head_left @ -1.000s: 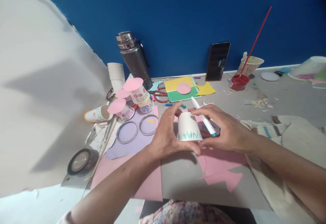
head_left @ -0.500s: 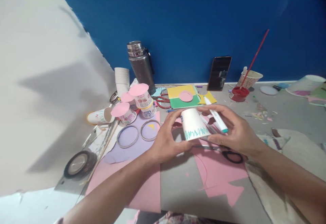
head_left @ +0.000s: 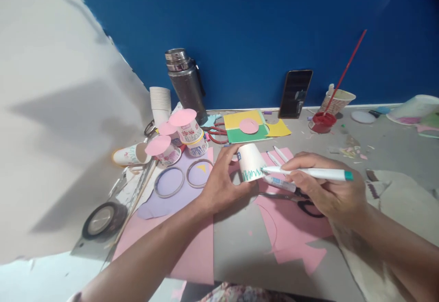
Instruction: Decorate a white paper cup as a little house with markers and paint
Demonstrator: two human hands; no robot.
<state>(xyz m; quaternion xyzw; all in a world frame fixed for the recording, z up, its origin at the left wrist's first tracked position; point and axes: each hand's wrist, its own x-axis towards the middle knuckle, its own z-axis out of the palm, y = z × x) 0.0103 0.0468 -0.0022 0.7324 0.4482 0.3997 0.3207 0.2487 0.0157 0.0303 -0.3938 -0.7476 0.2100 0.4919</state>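
Note:
My left hand (head_left: 228, 174) grips a white paper cup (head_left: 249, 158), held upside down and slightly tilted, with green zigzag strokes along its rim. In my right hand (head_left: 327, 190) is a white marker (head_left: 313, 172) with a green end, its tip at the cup's drawn-on side. Below the cup, scissors (head_left: 310, 208) with black handles lie on pink paper (head_left: 291, 233), partly hidden by my right hand. Several more white markers (head_left: 279, 183) rest on that paper behind the cup.
Decorated cups with pink paper discs (head_left: 183, 117) stand at left, near two tape rings (head_left: 169, 182) and stacked cups (head_left: 160, 103). A steel flask (head_left: 187, 84), a phone (head_left: 295, 94) and a red jar (head_left: 322, 122) with a stick line the blue wall. Cloth (head_left: 401, 210) lies at right.
My right hand has let go of the cup and moved right, turning the marker level with its tip brought to the cup. The left hand still holds the cup, now slightly further left.

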